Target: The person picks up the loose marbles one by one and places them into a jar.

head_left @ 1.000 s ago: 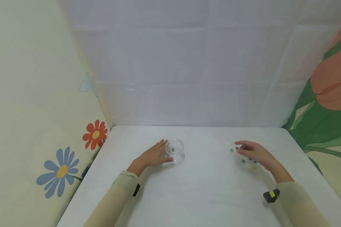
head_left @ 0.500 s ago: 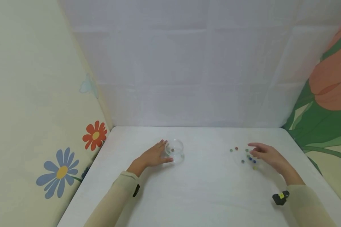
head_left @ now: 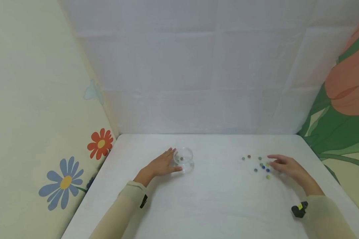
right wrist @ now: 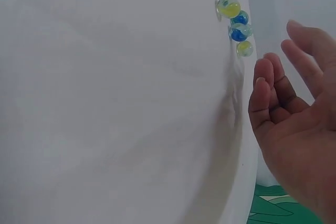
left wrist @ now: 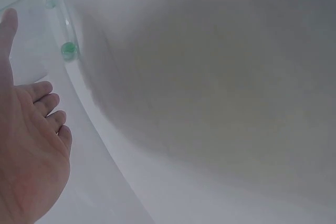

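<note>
A clear glass bowl (head_left: 192, 156) stands on the white table, with a small dark-looking marble (head_left: 181, 158) showing inside. My left hand (head_left: 161, 165) lies along its left side, fingers and thumb spread around the glass. Through the bowl wall, the left wrist view shows a green marble (left wrist: 69, 51). My right hand (head_left: 288, 168) hovers by a loose group of marbles, its index finger stretched out and its other fingers bent, holding nothing. Closest to its fingertips is a yellow marble (head_left: 267, 164); blue marbles (head_left: 267, 170) lie just beside that one.
Other marbles are scattered to the left of my right hand, among them a red marble (head_left: 249, 156), a green marble (head_left: 243, 158) and a second yellow marble (head_left: 268, 177). White cloth (head_left: 173, 79) hangs behind the table (head_left: 209, 202), with painted flower panels on both sides.
My right hand has drawn back to the right and slightly nearer, uncovering marbles that it hid before. My left hand and the bowl have stayed in place.
</note>
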`<state>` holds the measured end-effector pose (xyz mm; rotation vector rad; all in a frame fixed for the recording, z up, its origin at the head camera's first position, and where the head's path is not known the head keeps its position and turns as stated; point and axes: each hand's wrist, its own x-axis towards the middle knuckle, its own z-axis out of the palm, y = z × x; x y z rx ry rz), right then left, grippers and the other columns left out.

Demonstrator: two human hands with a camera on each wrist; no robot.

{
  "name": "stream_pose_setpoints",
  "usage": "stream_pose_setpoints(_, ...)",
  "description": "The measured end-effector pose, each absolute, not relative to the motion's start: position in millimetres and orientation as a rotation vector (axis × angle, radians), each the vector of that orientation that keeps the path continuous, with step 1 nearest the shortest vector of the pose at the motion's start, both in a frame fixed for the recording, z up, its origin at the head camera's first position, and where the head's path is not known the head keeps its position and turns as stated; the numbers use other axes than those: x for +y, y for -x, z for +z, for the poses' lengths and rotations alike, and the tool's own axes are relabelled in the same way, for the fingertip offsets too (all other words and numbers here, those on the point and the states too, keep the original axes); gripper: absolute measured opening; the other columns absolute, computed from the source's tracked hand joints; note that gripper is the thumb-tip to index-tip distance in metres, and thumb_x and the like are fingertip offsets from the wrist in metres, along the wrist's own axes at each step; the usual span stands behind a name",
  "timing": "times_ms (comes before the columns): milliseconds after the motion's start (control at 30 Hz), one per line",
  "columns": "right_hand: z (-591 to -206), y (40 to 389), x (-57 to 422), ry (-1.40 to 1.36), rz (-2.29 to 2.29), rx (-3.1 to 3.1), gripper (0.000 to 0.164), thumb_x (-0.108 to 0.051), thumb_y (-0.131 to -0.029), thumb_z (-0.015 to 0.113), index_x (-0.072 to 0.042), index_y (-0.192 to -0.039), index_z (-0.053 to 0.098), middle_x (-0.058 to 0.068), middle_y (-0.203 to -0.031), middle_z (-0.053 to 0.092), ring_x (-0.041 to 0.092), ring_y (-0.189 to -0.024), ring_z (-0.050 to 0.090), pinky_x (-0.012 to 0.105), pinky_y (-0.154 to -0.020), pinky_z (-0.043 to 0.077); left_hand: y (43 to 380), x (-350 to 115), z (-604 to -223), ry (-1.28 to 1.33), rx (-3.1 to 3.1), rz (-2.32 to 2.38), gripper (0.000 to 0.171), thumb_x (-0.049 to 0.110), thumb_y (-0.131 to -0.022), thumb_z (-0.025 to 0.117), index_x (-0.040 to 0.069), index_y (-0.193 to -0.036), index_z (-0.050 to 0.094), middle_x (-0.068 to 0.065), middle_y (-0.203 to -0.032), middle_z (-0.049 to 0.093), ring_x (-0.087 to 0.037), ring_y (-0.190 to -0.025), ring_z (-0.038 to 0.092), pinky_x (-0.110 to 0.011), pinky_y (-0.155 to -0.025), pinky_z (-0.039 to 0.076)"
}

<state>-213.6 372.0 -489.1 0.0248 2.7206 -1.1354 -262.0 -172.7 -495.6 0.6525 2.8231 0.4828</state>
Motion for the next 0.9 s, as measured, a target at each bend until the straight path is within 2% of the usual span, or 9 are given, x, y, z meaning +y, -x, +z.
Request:
stream_pose_setpoints(300,-498,219,376,-0.079,-1.120,2.691,0.064,-0.041,-0.101,0.062,0.004,-0.146,0.048,0.022,-0.120,0.061,0.027,-0.099,0.059,0.028,-0.074,0.050,261,-172,-493,-0.645,2.817,0.477,0.104,0.072,-0.091,0.056,0.007,-0.163,0.017,-0.012,-0.169,0.015,-0.029,-0.157,0.011,-0.048,-0.126,0.017)
stream_pose_setpoints(667,-503,230,372,-0.194,-1.022,2.700,0.058,-0.030,-0.099,0.066,0.003,-0.143,0.050,0.021,-0.111,0.061,0.026,-0.090,0.057,0.032,-0.072,0.050,260,-172,-492,-0.654,2.819,0.474,0.103,0.072,-0.091,0.056,0.008,-0.162,0.017,-0.012,-0.169,0.015,-0.029,-0.157,0.011,-0.048,-0.126,0.018)
stream_pose_setpoints(900,-505,231,373,-0.187,-0.978,2.723,0.055,-0.028,-0.098,0.068,0.002,-0.141,0.053,0.024,-0.115,0.060,0.027,-0.093,0.057,0.032,-0.074,0.051,260,-172,-492,-0.650,2.813,0.491,0.100,0.067,-0.093,0.059,0.008,-0.163,0.018,-0.012,-0.169,0.015,-0.029,-0.157,0.011,-0.049,-0.126,0.018)
